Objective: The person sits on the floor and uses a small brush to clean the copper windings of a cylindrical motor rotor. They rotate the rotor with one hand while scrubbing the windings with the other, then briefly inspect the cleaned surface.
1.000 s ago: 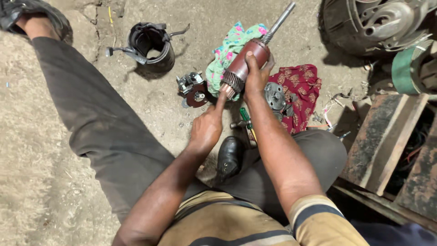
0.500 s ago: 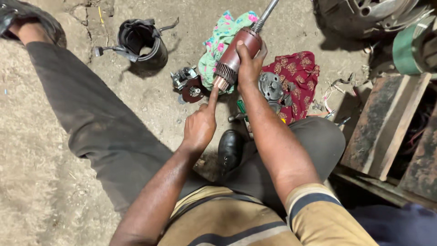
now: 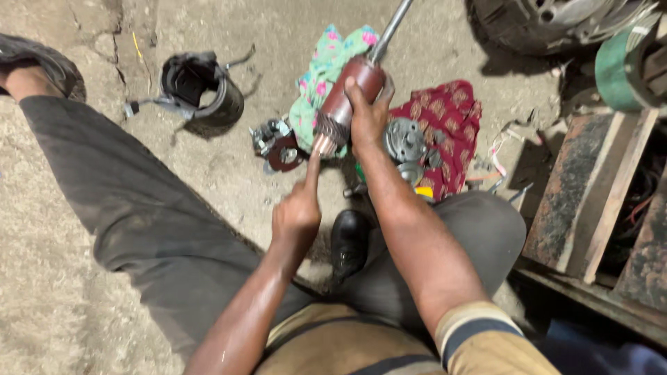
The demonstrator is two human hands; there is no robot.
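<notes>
While the right hand point(image 3: 368, 114) is gripping the motor armature point(image 3: 345, 104) steady, the left hand point(image 3: 297, 212), forefinger extended, is probing its end above the floor point(image 3: 229, 173).

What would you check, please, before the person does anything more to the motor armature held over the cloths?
1. Right hand wraps the reddish armature body: ok.
2. Left hand has its index fingertip at the armature's lower, ribbed end: ok.
3. Steel shaft runs up out of frame; whether its far end is free: cannot tell.
4. Green floral cloth lies beneath the armature: ok.
5. Small metal parts lie loose on the sandy floor beside the cloth: not ok.
6. Round grey part rests on the red cloth: ok.
</notes>
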